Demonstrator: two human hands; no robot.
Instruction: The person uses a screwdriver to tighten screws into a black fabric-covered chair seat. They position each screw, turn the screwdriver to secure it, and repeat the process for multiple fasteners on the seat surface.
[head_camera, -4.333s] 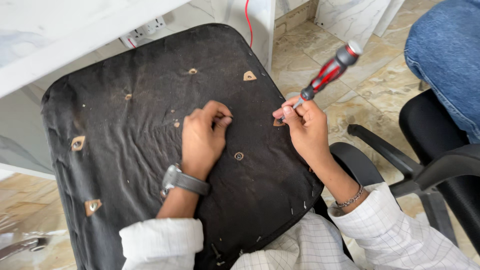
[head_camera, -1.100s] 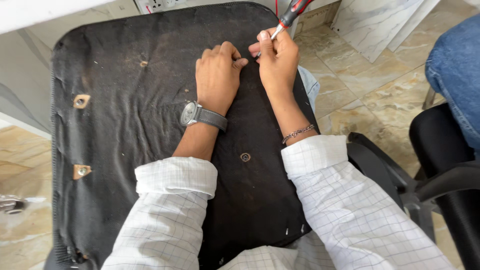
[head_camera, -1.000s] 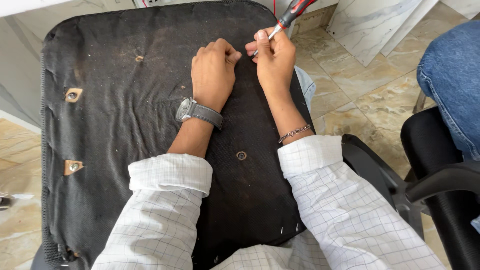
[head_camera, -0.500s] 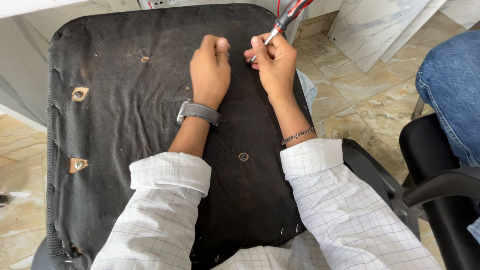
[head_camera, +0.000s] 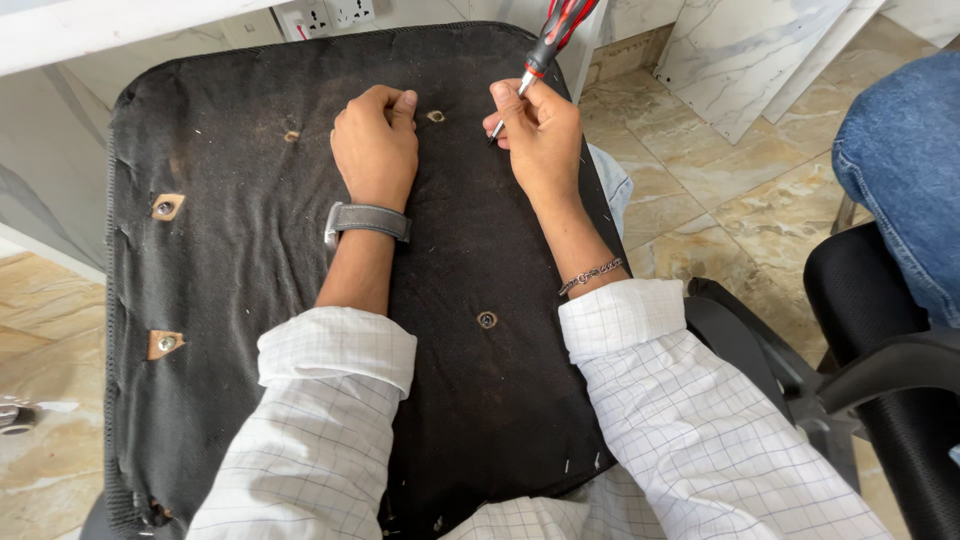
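While the upturned black seat base (head_camera: 250, 300) lies flat across the person's lap, both hands work near its far edge. The right hand (head_camera: 540, 135) is clamped on a red-and-black screwdriver (head_camera: 548, 42), fingers wrapped round the shaft just below the handle. Its long axis runs on a slant: the handle points up and away toward the far right corner of the seat base, and the tip (head_camera: 490, 142) points down and toward the left, just at the fabric beside the thumb. The left hand (head_camera: 375, 140) is curled into a loose fist, knuckles pressed on the fabric, holding nothing I can see. Between the two hands sits a small screw hole (head_camera: 436, 116), close to the left fingertips. Another metal insert (head_camera: 487, 320) shows between the forearms, and two brown tabs (head_camera: 165, 207) mark the left edge.
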